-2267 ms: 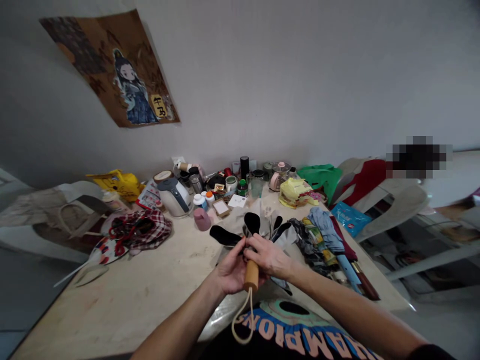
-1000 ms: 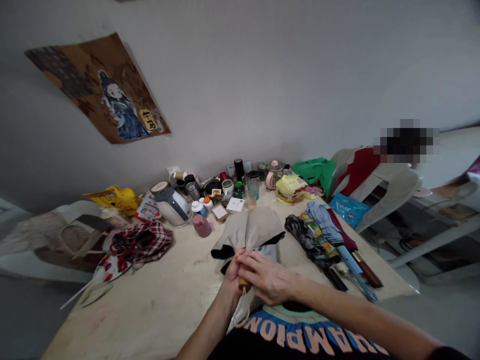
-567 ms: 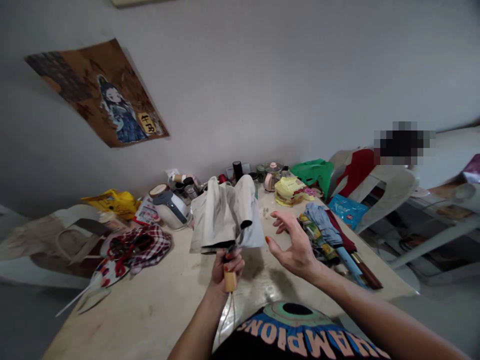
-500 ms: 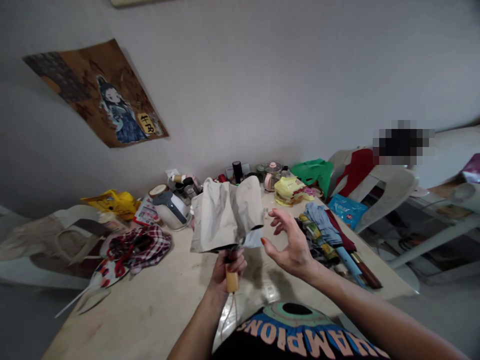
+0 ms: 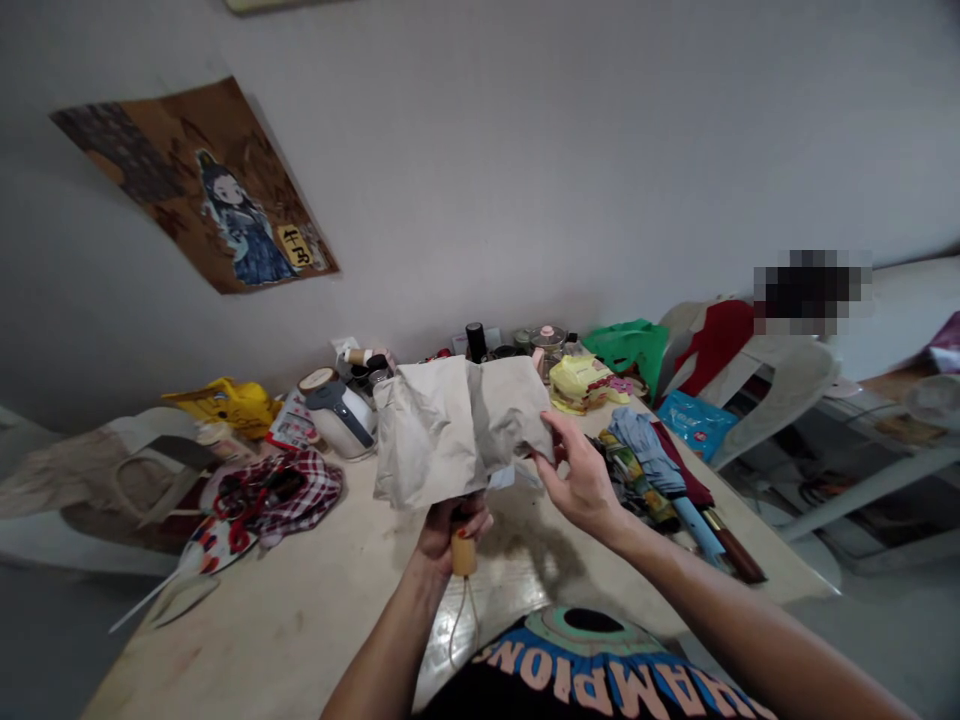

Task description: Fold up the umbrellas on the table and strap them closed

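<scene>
A pale beige folding umbrella point(image 5: 431, 430) is held up over the table, its cloth hanging in loose folds. My left hand point(image 5: 450, 535) is wrapped round its shaft just above the wooden handle point(image 5: 463, 558), from which a cord loop dangles. At the right edge of the cloth, my right hand point(image 5: 581, 475) pinches a fold between thumb and fingers. The umbrella's ribs and upper shaft are hidden under the cloth. Right of that hand lie several folded umbrellas: a light blue one point(image 5: 649, 450), a floral one point(image 5: 634, 480) and a dark red one point(image 5: 682, 465).
On the table point(image 5: 300, 610), an electric kettle point(image 5: 337, 415) and a plaid cloth item point(image 5: 300, 490) stand left. Jars and a glass pot point(image 5: 549, 340) line the wall behind, with a yellow package point(image 5: 577, 380) and green bag point(image 5: 630, 345). A person sits at the far right beyond a chair point(image 5: 795, 400).
My right hand has moved left and taken hold of the cloth's right edge. The umbrella cloth has spread wider and flatter. My left hand keeps its grip near the handle.
</scene>
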A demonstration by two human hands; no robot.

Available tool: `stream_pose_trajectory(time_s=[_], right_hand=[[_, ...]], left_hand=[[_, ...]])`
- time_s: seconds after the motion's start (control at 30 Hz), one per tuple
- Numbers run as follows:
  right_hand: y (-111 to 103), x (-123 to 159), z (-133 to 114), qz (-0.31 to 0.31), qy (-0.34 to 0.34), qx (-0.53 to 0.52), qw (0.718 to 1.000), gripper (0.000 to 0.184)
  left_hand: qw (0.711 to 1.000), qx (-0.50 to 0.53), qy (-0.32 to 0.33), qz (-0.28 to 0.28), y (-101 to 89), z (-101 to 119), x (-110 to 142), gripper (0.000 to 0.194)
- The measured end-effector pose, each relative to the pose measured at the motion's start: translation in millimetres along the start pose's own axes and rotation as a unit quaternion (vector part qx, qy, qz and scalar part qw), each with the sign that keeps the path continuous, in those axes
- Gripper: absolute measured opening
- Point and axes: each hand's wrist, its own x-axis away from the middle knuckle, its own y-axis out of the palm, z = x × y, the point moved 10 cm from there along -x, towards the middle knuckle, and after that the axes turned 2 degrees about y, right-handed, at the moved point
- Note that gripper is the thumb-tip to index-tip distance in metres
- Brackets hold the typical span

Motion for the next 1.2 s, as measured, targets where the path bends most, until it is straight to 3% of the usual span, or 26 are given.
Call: stream_pose_trajectory(time_s=[0.17,0.27,0.37,0.47,0.63,0.8,0.93,1.03,1.1,1.2], right_hand=[[-10.5,-4.3,-4.0,0.056,-0.002,0.001,0.998,0.038],[-10.2,-7.7,-10.1,0.055,-0.022,-0.003,0.998,0.035],[-1.5,-9.4,-14.7,0.028,-0.04,-0.006,0.999,0.039],[-1.5,-11.0,-6.8,0.052,-0.013,0.003,0.999,0.046],[-13.8,-15.3,-1.1,0.119,-0.024,0.057,0.991,0.051],[-28.3,-14.9,-9.3,0.141,-0.031,0.077,0.987,0.035],[-31.6,-7.5,-21.8,0.087,-0.052,0.045,0.994,0.028],[-26.0,1.0,-2.0,0.028,0.009,-0.056,0.998,0.023],[-10.0,10.9,23.0,-0.018,0.075,-0.135,0.988,0.028],[37.4,33.1,58.0,-0.118,0.163,-0.164,0.966,0.05]], left_hand=[[0.999,0.033,-0.002,0.008,-0.6,-1.1,-2.2,0.033],[0.998,0.058,-0.003,0.024,-6.8,-1.4,-2.4,0.033],[0.997,0.065,-0.015,0.027,-11.7,-4.2,-2.6,0.034],[0.998,0.051,-0.031,0.017,-11.5,-7.5,-2.9,0.036],[0.998,0.051,0.007,0.03,-8.8,1.8,-4.9,0.035],[0.995,0.078,0.034,0.06,-9.2,10.8,-6.8,0.036],[0.989,0.101,0.06,0.094,-19.6,22.3,-4.5,0.037],[0.989,0.098,0.066,0.093,-22.2,31.4,-0.6,0.04],[0.992,0.086,0.067,0.07,-16.6,36.2,1.8,0.042],[0.994,0.09,0.054,0.037,-4.1,34.7,4.3,0.043]])
